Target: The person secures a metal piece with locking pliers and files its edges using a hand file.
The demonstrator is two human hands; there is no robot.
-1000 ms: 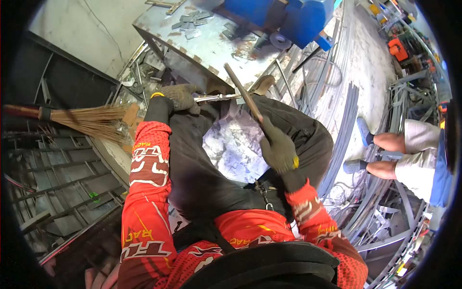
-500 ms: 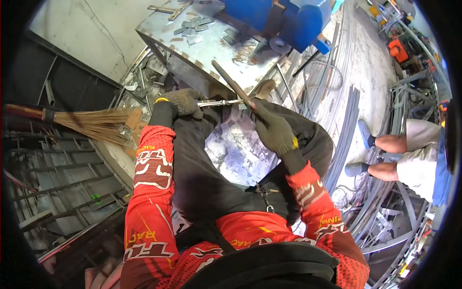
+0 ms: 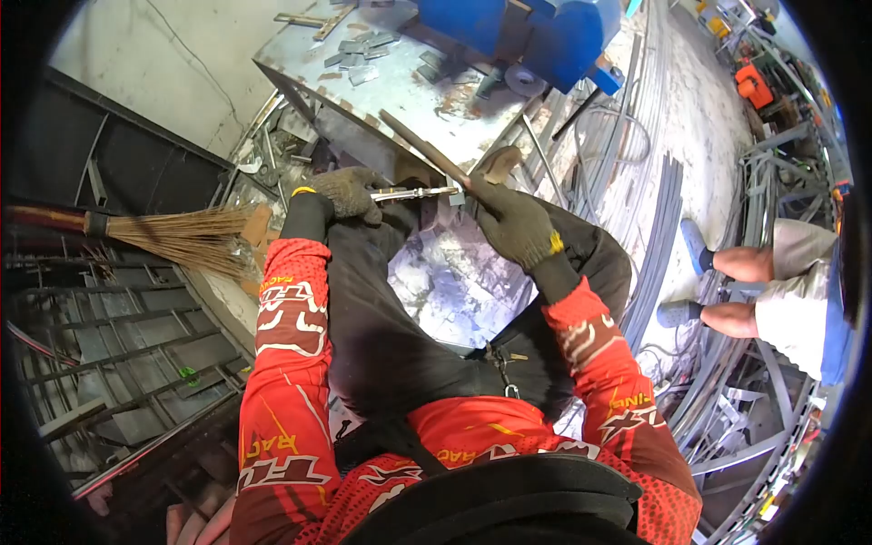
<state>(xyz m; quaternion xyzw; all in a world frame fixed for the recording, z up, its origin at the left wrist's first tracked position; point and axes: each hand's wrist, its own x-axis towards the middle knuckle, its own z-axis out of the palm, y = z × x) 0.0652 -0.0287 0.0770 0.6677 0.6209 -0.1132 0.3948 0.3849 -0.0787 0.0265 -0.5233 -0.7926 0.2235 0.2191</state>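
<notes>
Left hand (image 3: 342, 194) closed round pliers (image 3: 400, 193), their right end at a small metal piece (image 3: 457, 198); right hand (image 3: 518, 226) wrapped round a flat bar (image 3: 421, 145).

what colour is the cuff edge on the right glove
Yellow. The cuff edge of the right glove shows best in the head view.

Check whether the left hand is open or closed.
Closed: the gloved left hand has its fingers curled round one end of the slim metal tool, whose other end reaches toward the right hand.

Red sleeves (image 3: 291, 363), white lettering, greyish gloves (image 3: 520, 227), apparently knitted, yellow-cuffed; dark trousers (image 3: 372, 345).
</notes>
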